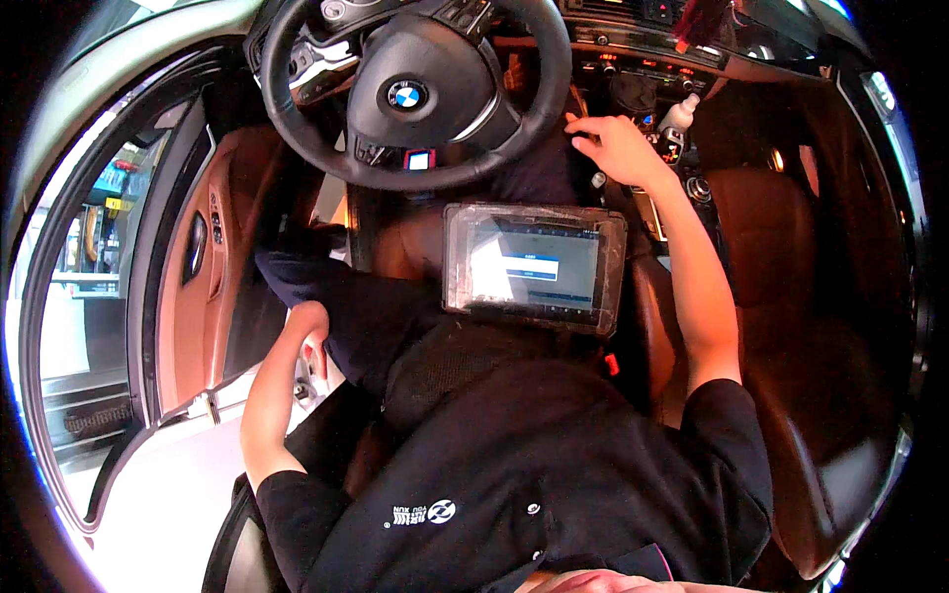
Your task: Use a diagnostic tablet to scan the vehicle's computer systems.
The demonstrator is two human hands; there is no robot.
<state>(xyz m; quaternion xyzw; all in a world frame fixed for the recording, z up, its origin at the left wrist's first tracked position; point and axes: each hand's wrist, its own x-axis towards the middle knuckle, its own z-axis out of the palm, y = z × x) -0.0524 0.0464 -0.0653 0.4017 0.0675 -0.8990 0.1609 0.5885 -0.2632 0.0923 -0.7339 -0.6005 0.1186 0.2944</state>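
My right hand (618,150), open with slightly bent fingers apart, is over my right thigh beside the centre console (664,212). A white bottle (679,117) stands on the console just right of it. A tablet (534,272) in a dark, scuffed case lies across my lap, its lit screen showing a pop-up box. My left hand (310,328) rests by the outer side of my left thigh (336,296), near the door opening; its fingers hang down, partly hidden, and I cannot tell whether they hold anything.
I sit in a car's driver seat behind a black steering wheel (327,162). The left door (203,296) stands open onto a bright space. A brown-black passenger seat (791,395) is at my right, and the dashboard (633,54) is ahead.
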